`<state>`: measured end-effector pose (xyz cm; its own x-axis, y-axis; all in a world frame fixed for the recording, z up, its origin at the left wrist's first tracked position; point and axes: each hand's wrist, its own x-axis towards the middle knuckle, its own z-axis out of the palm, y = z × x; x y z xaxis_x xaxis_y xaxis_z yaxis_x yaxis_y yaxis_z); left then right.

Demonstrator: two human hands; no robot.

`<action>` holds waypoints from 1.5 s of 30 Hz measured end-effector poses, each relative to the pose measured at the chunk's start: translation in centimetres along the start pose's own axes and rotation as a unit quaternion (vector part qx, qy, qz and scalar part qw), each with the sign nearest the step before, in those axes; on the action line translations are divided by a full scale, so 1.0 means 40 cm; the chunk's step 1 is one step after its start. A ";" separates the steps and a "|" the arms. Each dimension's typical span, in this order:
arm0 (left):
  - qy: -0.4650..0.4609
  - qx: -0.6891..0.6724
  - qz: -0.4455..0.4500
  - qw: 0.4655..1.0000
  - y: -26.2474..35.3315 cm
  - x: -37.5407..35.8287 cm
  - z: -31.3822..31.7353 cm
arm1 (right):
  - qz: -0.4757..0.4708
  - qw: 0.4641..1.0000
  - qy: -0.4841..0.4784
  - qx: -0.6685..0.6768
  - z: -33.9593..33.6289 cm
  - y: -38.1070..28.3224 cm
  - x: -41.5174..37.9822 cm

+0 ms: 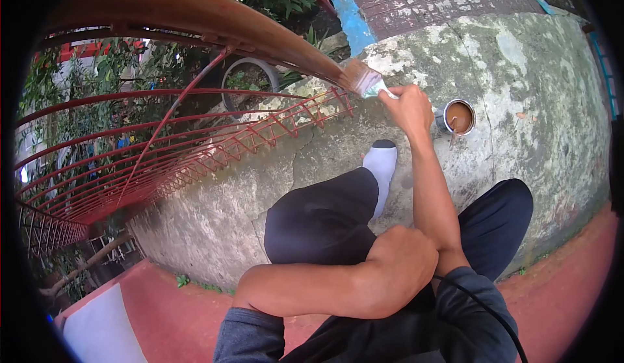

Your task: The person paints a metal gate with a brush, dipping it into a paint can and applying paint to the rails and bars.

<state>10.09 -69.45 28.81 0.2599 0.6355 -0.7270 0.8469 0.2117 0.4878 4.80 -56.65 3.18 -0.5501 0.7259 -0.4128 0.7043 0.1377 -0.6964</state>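
My right hand (408, 108) is closed around the handle of a paintbrush (369, 83). Its wide bristles, coated in brown, touch the end of a thick brown rail (260, 28). Just right of that hand stands an open can of brown paint (442, 117), with a brown streak over its near rim. My left hand (403, 257) lies across my right forearm near the elbow. It looks curled, with its fingertips hidden, and I cannot make out anything in it.
Red metal railing bars (162, 96) curve along the left, with plants (175, 70) behind. I sit on a weathered concrete ledge (520, 116), one socked foot (381, 171) up on it. Below is a red floor (175, 317). A black cable (484, 304) hangs by my right sleeve.
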 end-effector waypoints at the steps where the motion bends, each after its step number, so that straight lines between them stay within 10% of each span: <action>1: -0.001 -0.001 -0.001 1.000 0.001 0.000 0.000 | -0.014 0.998 0.027 -0.057 0.006 0.009 -0.007; 22: 0.002 -0.004 -0.030 1.000 0.011 -0.013 0.027 | -0.081 0.985 0.026 0.148 -0.065 -0.085 -0.067; 26: -0.038 0.011 -0.027 0.999 0.015 -0.013 0.006 | -0.043 0.995 0.016 -0.093 -0.049 -0.061 -0.058; 34: -0.014 -0.001 -0.010 1.000 0.000 -0.005 0.035 | -0.082 0.993 0.061 -0.065 -0.057 -0.145 -0.073; 45: 0.000 -0.006 0.004 1.000 0.019 0.004 0.053 | -0.248 0.857 -0.177 0.416 -0.206 -0.165 -0.148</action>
<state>11.77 -70.77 28.06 0.2664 0.6376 -0.7229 0.8393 0.2153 0.4992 7.10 -56.30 15.05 -0.8942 0.4477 0.0046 -0.1372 -0.2643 -0.9546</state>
